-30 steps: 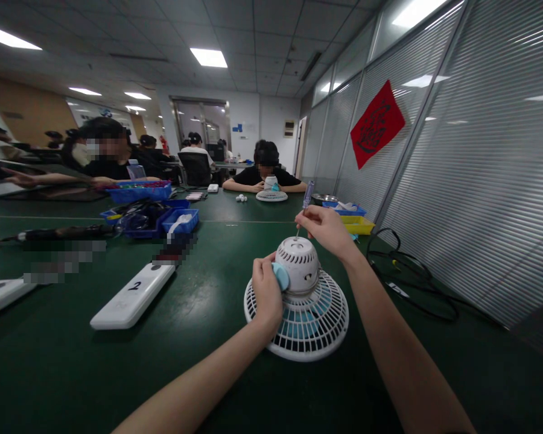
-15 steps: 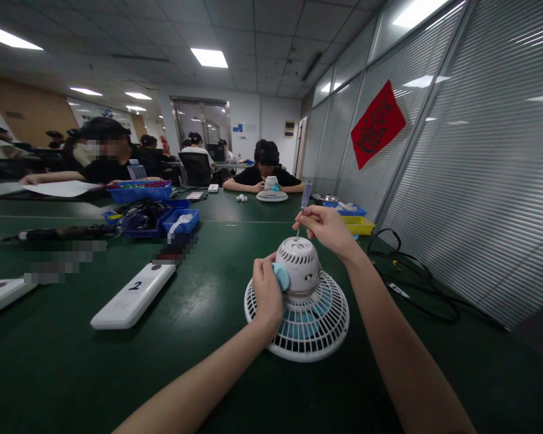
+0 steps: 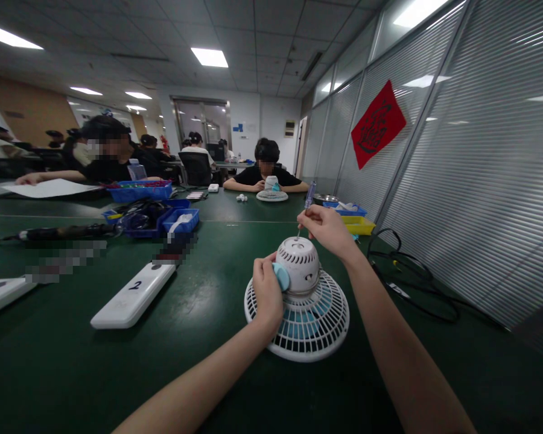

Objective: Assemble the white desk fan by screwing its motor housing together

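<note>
A white fan (image 3: pixel 305 256) lies grille-down on the green table (image 3: pixel 199 374), its rounded motor housing facing up. Light blue blades show through the slats of the grille. My left hand (image 3: pixel 268 289) is wrapped around the left side of the housing, beside a light blue knob (image 3: pixel 281 276). Pinched in the fingers of my right hand (image 3: pixel 323 226) is a screwdriver (image 3: pixel 310 194) with a clear bluish handle. The screwdriver leans to the right, and its tip meets the top of the housing near a small hole.
A white device marked 2 (image 3: pixel 133 295) lies to the left. Blue bins (image 3: pixel 181 221) hold parts and cables. At the right are a yellow tray (image 3: pixel 359 226) and black cable (image 3: pixel 428 274). Across the table sits a person (image 3: pixel 266 166) with a similar fan (image 3: pixel 271 194).
The screwdriver now leans further to the right, with its handle slightly over that way. My right hand has shifted slightly; my left hand and the fan stay put.
</note>
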Motion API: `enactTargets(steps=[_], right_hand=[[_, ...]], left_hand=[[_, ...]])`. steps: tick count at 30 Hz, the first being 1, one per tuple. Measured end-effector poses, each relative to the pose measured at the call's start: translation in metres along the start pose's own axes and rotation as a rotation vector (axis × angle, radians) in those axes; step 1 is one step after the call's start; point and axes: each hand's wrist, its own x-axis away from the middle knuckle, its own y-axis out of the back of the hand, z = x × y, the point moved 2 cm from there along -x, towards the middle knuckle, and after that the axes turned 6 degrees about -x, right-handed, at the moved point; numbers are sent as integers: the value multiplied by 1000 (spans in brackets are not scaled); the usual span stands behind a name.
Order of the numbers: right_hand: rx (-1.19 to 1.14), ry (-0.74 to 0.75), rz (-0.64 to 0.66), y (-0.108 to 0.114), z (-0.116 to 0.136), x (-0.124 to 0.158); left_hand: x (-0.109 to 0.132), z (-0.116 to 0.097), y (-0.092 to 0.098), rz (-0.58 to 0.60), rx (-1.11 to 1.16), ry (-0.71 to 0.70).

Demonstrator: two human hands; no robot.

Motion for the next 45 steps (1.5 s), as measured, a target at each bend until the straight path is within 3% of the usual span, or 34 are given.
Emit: enactTargets(steps=[14,27,45], right_hand=[[-155,-28,44,-2,-4,-2],[72,43,27,-3,-4,1],[-78,5,88,-2,-5,1]], left_hand=[[-3,4,-1,-8,25,-9],[-2,3,0,0,20,9],[-1,0,0,8,19,2]])
